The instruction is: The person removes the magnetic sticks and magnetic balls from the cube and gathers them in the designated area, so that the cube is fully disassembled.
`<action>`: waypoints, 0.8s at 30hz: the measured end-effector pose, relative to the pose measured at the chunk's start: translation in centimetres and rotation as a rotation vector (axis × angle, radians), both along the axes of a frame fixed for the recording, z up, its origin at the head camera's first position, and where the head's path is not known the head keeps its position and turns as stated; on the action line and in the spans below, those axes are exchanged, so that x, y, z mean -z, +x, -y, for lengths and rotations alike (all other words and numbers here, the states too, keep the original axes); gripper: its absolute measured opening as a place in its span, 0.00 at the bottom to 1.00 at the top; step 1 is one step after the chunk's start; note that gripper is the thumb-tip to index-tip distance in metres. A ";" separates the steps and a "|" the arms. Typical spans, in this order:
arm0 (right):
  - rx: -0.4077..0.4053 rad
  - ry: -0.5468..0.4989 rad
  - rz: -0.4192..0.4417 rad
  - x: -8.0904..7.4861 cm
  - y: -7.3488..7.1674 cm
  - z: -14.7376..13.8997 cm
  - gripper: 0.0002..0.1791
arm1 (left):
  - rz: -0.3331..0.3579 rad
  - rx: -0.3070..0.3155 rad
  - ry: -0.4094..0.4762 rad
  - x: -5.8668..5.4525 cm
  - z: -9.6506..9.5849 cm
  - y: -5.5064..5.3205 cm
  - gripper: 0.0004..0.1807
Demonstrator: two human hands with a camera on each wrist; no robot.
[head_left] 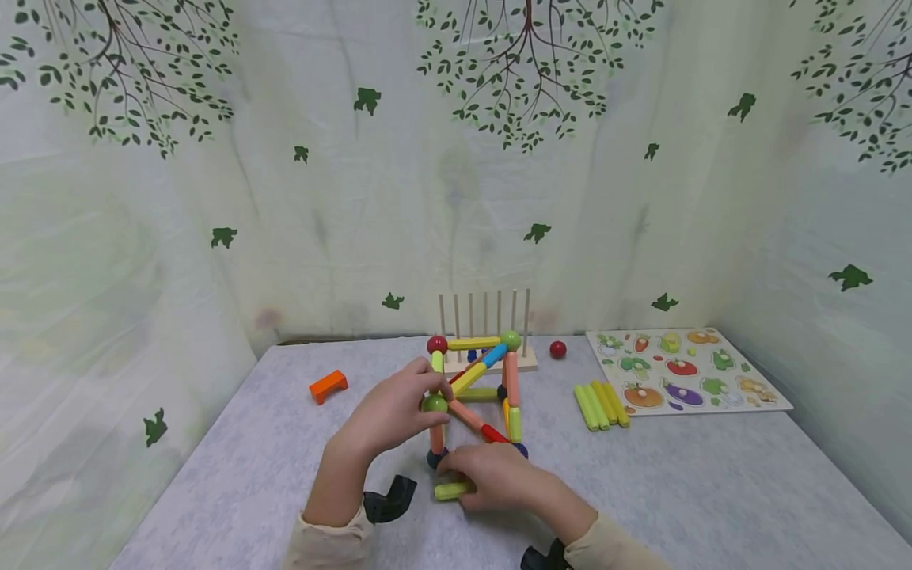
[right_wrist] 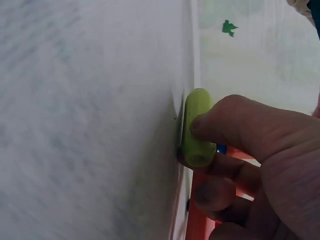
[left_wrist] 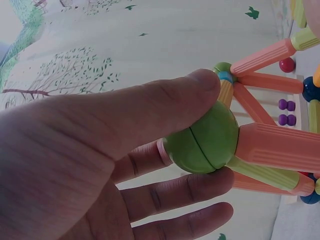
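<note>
My left hand (head_left: 394,409) grips a green ball (left_wrist: 207,142) at the near upper corner of a frame built of coloured rods and balls. Thumb on one side and fingers on the other hold this ball in the left wrist view. A salmon rod (left_wrist: 280,147) runs from it. Low in front of the frame, my right hand (head_left: 502,477) pinches a short yellow-green rod (right_wrist: 199,107) between thumb and fingers, close over the table. The frame's red ball (head_left: 438,344) and another green ball (head_left: 510,340) top its far corners. Dark blue balls (head_left: 435,458) form lower corners.
Behind the frame stands a wooden peg rack (head_left: 526,360). A loose red ball (head_left: 558,350), several yellow and green rods (head_left: 602,404) and a vegetable picture board (head_left: 684,404) lie to the right. An orange block (head_left: 328,386) lies left on the grey table (head_left: 235,475).
</note>
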State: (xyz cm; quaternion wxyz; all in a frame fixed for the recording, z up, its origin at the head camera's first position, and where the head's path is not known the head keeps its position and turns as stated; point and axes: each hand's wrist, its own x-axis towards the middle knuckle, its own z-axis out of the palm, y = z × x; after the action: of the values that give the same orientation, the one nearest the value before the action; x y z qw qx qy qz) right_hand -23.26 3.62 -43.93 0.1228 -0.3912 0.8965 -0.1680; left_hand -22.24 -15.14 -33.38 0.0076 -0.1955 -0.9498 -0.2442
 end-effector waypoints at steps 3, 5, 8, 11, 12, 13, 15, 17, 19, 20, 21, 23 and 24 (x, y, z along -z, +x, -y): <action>-0.066 0.003 0.040 -0.1 -0.1 -0.3 0.20 | 0.005 -0.001 -0.001 0.0 0.0 0.0 0.10; -0.103 0.015 0.082 -0.4 -0.2 -0.7 0.20 | 0.009 -0.004 0.001 0.0 0.0 -0.1 0.10; -0.133 0.051 0.142 -0.9 -0.5 -1.6 0.21 | 0.011 -0.005 0.000 0.1 -0.1 -0.1 0.10; -0.111 0.058 0.206 -1.5 -0.8 -2.5 0.17 | 0.011 -0.005 0.000 0.1 -0.1 -0.1 0.10; -0.090 0.048 0.234 -1.7 -0.9 -2.8 0.16 | 0.011 -0.005 0.002 0.1 -0.1 -0.1 0.10; -0.069 0.035 0.261 -2.0 -1.0 -3.1 0.14 | 0.012 -0.005 0.002 0.1 -0.1 -0.1 0.10; -0.018 0.005 0.308 -2.6 -1.1 -3.7 0.12 | 0.013 -0.002 0.002 0.1 -0.1 -0.1 0.10; 0.025 -0.024 0.350 -3.2 -1.2 -4.4 0.12 | 0.015 0.000 0.001 0.1 -0.1 -0.1 0.10; 0.061 -0.034 0.382 -3.7 -1.4 -5.1 0.12 | 0.014 0.001 -0.002 0.1 -0.1 -0.1 0.10; 0.077 -0.035 0.392 -3.9 -1.6 -5.5 0.12 | 0.015 0.003 -0.003 0.1 -0.1 -0.1 0.10; 0.094 -0.038 0.408 -4.0 -1.8 -5.9 0.12 | 0.016 0.003 -0.005 0.1 -0.1 -0.1 0.10; 0.131 -0.044 0.444 -4.1 -2.2 -6.9 0.11 | 0.018 0.002 -0.005 0.1 -0.1 -0.1 0.10; 0.154 -0.046 0.456 -4.1 -2.5 -7.6 0.11 | 0.019 0.003 -0.007 0.1 -0.1 -0.1 0.10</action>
State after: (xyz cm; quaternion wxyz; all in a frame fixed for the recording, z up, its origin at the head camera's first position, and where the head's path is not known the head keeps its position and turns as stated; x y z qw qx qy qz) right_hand -25.77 11.18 -39.81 0.2999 -0.2764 0.8687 -0.2811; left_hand -22.31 -15.01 -33.45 -0.0022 -0.1947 -0.9503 -0.2429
